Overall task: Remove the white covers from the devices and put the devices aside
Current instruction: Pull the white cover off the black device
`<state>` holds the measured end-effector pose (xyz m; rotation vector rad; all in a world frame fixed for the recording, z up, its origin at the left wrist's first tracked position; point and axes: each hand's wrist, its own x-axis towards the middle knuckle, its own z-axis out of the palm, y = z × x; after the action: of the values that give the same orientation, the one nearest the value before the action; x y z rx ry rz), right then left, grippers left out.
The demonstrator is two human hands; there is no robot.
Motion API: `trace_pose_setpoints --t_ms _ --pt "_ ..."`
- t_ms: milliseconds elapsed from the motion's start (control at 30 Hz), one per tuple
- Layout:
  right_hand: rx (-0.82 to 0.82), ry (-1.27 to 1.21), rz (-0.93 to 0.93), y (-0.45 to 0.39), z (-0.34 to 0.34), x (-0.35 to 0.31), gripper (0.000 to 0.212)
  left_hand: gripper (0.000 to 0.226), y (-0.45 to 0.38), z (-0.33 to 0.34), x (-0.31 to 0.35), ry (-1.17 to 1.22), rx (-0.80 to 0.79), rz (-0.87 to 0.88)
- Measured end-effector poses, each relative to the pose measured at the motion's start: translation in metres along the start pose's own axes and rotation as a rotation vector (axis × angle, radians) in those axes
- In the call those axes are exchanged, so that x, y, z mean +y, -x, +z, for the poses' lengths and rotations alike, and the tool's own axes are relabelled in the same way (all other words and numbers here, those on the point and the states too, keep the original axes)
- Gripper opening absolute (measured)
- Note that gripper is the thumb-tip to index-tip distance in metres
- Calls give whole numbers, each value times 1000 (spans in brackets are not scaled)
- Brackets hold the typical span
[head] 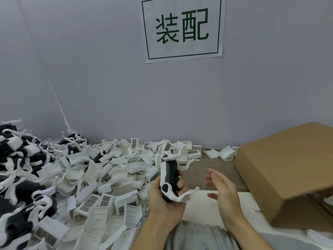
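Observation:
My left hand (164,199) grips a black and white device (168,175) upright in front of me, fingers curled round its lower body. A thin white curved arm sticks out from the device's bottom towards the right. My right hand (222,188) hovers just right of the device with fingers straight and spread, holding nothing. A heap of removed white covers (115,170) fills the table to the left and behind. Further left lies a pile of black and white devices (19,165).
A large brown cardboard box (286,170) stands on the right, close to my right hand. Two loose white covers (220,153) lie by the wall behind it. A bare strip of table (196,175) shows between the heap and the box. A paper sign hangs on the wall.

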<state>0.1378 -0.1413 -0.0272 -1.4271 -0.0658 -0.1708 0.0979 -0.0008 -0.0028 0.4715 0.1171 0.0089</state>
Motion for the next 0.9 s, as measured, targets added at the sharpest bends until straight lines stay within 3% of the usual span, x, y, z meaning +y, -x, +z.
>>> trace_pose_setpoints --t_ms 133,367,500,567,667,733,900 --pt "-10 28 -30 1 0 0 23 32 0 1 -2 -79 10 11" --pt "84 171 -240 2 -1 4 22 27 -15 -3 -6 -302 235 169" --pt "-83 435 -449 10 6 0 18 26 -16 -6 -10 -449 248 239" --pt "-230 683 -479 14 9 0 41 31 -14 -4 -10 -480 174 233" --pt "-247 869 -459 12 7 3 74 41 -11 2 -10 -459 14 164" --pt "-196 827 -411 10 6 4 66 36 -11 5 -11 -505 0 117" --pt "-4 722 -311 4 3 6 10 22 -8 6 -8 -877 2 148"
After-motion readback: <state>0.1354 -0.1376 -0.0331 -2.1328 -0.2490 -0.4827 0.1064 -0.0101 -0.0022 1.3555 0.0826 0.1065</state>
